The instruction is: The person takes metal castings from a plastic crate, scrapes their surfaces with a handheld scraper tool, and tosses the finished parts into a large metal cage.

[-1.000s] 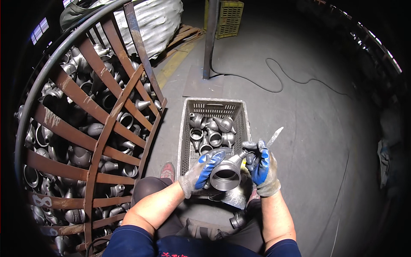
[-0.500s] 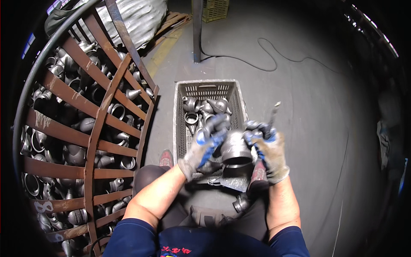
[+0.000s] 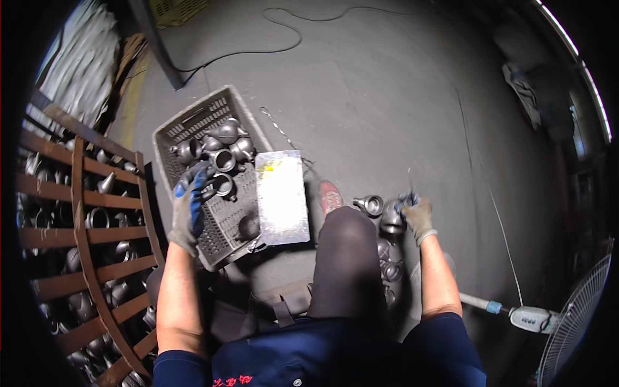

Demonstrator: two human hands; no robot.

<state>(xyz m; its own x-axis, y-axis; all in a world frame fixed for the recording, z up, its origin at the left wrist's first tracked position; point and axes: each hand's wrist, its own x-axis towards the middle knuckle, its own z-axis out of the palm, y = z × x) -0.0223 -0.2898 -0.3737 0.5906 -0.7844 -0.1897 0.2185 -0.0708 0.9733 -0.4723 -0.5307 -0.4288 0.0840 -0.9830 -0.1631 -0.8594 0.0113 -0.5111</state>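
Observation:
My gloved left hand (image 3: 189,209) is over the left side of a grey plastic crate (image 3: 238,103). Its fingers reach in beside a ring-mouthed metal casting (image 3: 224,186), stretched out with the thumb apart; I see no firm grip. Several more grey rounded castings (image 3: 225,132) lie inside. Off to the right, my gloved right hand (image 3: 418,216) is closed around a slim, upright metal tool (image 3: 410,175). That hand also touches a hollow dome-shaped casting (image 3: 392,219) low by the floor; whether its fingers grip it is partly hidden. Another ring-mouthed casting (image 3: 369,205) lies beside it.
A bright metal plate (image 3: 282,200) lies along the crate's right side. More castings (image 3: 390,271) are on the floor by my right knee. A brown barred metal cage (image 3: 84,213) full of castings stands left. At lower right is a fan (image 3: 577,322); a cable (image 3: 284,48) crosses the floor.
The view has swung right. My right hand has moved from over the crate to the floor castings with a casting and the slim tool. My left hand has parted from that casting.

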